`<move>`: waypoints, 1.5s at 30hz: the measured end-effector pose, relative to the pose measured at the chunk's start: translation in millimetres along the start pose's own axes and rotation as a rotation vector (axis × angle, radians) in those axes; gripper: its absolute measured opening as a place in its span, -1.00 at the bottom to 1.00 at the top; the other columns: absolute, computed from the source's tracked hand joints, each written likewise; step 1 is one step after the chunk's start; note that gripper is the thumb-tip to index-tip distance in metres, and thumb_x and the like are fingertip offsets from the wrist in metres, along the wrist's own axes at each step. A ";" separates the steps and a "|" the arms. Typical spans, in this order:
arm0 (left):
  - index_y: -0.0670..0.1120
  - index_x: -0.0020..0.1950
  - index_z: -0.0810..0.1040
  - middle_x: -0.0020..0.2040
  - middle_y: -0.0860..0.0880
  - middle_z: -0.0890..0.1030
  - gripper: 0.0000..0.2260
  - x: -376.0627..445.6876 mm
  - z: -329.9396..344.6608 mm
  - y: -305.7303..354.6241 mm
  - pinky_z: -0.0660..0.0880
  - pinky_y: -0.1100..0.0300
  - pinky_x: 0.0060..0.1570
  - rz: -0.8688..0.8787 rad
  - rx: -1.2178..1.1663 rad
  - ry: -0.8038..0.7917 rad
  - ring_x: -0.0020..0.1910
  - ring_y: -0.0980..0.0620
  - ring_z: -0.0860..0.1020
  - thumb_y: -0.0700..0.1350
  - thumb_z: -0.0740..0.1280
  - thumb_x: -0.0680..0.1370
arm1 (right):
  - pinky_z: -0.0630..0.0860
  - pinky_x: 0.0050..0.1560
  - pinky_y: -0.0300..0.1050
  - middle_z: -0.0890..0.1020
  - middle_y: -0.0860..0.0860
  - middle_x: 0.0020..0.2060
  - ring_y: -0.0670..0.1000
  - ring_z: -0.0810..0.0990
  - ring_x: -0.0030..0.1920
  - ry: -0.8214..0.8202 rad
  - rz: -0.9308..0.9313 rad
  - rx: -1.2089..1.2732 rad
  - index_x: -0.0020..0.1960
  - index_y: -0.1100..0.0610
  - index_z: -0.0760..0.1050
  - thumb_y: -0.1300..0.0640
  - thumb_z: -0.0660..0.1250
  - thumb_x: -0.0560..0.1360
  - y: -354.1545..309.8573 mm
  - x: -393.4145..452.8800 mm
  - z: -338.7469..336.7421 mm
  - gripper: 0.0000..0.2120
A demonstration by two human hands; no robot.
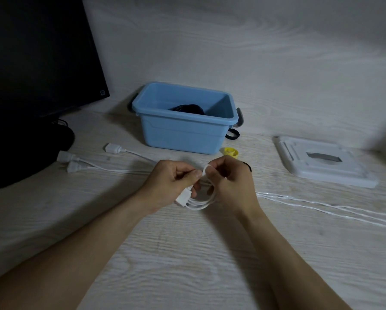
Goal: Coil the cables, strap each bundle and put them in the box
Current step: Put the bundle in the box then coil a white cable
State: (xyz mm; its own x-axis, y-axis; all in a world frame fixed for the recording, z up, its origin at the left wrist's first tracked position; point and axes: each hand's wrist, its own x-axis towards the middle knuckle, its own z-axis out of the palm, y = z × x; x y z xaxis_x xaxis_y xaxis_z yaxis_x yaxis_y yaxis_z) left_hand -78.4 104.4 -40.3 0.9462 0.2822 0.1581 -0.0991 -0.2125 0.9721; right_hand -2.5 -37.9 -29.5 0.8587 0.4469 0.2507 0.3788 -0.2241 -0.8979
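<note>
A small coil of white cable (198, 203) hangs between my two hands just above the table, its white plug at the lower left of the coil. My left hand (171, 184) pinches the coil near the plug. My right hand (230, 182) pinches a white strap (206, 170) looped at the top of the coil. Behind them stands the open blue box (185, 117) with a black cable bundle (188, 108) inside. Other white cables (93, 165) with plugs lie loose to the left, and more white strands (321, 205) run off to the right.
A white lid (321, 162) lies flat at the right. A yellow roll (230, 152) sits just in front of the box, a black strap (232, 133) by its right corner. A dark monitor (37, 52) and black items stand at the left.
</note>
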 end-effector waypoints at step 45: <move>-0.24 -0.20 0.61 -0.26 -0.18 0.61 -0.68 7.7 -8.8 1.2 0.49 0.21 -0.20 -0.207 -0.302 -0.298 -0.27 -0.02 0.57 0.00 0.28 0.54 | 0.54 -0.08 -0.28 0.71 0.03 -0.18 -0.09 0.67 -0.17 -0.144 -0.237 0.153 -0.07 0.15 0.64 0.38 0.40 0.51 13.8 0.4 -10.4 -0.84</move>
State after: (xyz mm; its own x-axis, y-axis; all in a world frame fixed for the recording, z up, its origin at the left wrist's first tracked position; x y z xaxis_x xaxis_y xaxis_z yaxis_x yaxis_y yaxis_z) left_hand -74.0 114.5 -36.4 0.9983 -0.0005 -0.0583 0.0580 0.1139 0.9918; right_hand 6.6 -49.8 -38.0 0.6909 0.5919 0.4151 0.4963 0.0292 -0.8676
